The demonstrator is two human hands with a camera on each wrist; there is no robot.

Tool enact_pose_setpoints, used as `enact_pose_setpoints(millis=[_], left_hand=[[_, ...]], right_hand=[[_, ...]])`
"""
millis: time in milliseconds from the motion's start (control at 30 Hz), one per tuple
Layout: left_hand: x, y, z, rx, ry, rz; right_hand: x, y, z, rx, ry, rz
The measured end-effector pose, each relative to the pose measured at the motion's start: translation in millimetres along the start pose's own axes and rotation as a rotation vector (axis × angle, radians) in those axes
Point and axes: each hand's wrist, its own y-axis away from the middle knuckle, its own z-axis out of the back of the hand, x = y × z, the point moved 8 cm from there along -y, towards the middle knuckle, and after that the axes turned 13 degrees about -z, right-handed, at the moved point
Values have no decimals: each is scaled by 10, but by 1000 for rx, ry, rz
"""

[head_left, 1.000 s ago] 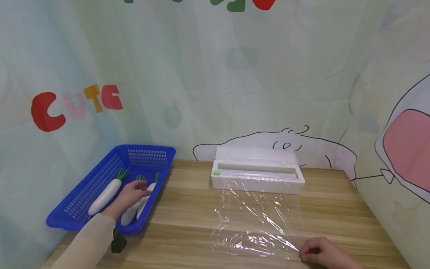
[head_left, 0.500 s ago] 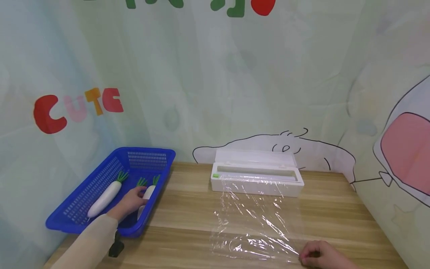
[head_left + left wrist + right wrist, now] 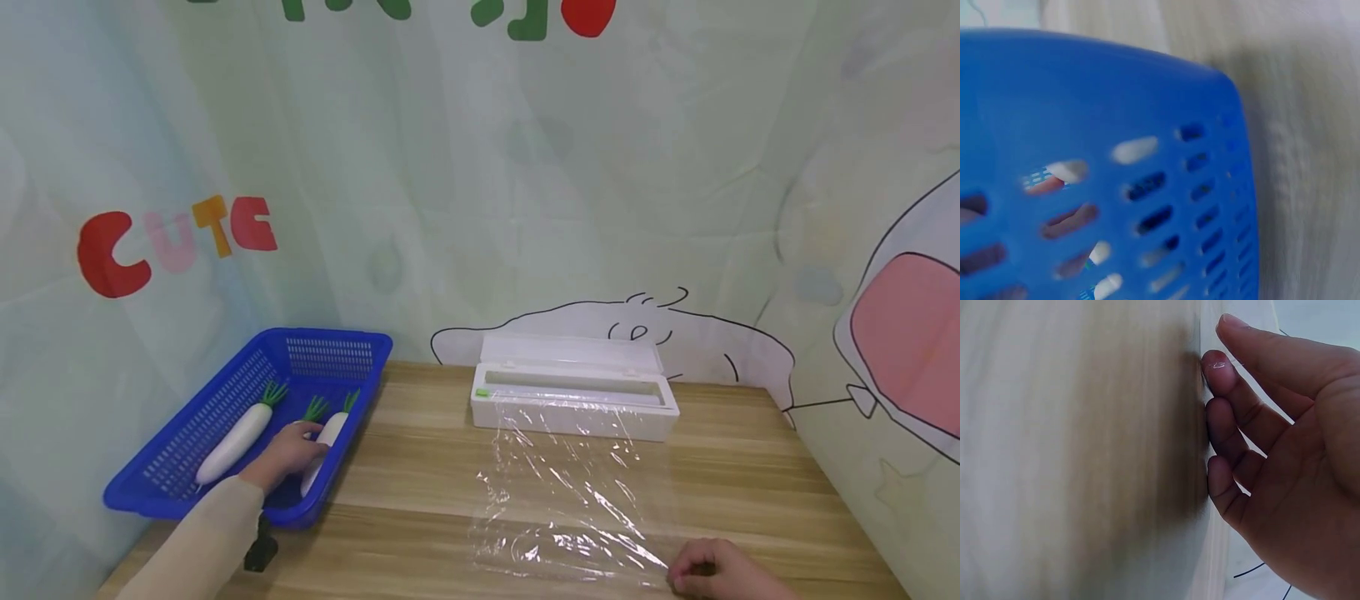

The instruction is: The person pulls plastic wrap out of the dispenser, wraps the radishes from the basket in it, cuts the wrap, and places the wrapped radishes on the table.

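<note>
My left hand (image 3: 291, 450) is inside the blue basket (image 3: 187, 392), its fingers curled round the middle white radish; only the green leaves (image 3: 315, 408) of that radish show past the hand. A second white radish (image 3: 332, 429) lies close on its right, and a third radish (image 3: 238, 442) lies apart on the left. In the left wrist view the basket wall (image 3: 1085, 100) hides most of the hand, with bits of finger (image 3: 1069, 222) showing through the slots. My right hand (image 3: 720, 567) pinches the near right corner of the clear plastic wrap (image 3: 570, 508), lower fingertips (image 3: 1219, 419) against the table.
A white wrap dispenser (image 3: 573, 421) with its lid (image 3: 570, 350) raised stands at the back of the wooden table (image 3: 405, 500), the film running forward from it. A printed curtain (image 3: 465, 167) hangs behind and at both sides. A black device (image 3: 261, 546) sits under the left sleeve.
My left hand has lowered onto the middle radish and its fingers have closed round it. The right hand stays at the film's corner. The view has tilted up slightly.
</note>
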Motion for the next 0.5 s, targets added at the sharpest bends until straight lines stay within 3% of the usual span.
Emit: enact_pose_setpoints(millis=[233, 500], left_hand=[[-57, 38, 154, -60, 77, -39], [-378, 181, 414, -78, 151, -73]], right_hand=[[-6, 5, 2, -18, 5, -28], [16, 12, -7, -33, 13, -10]])
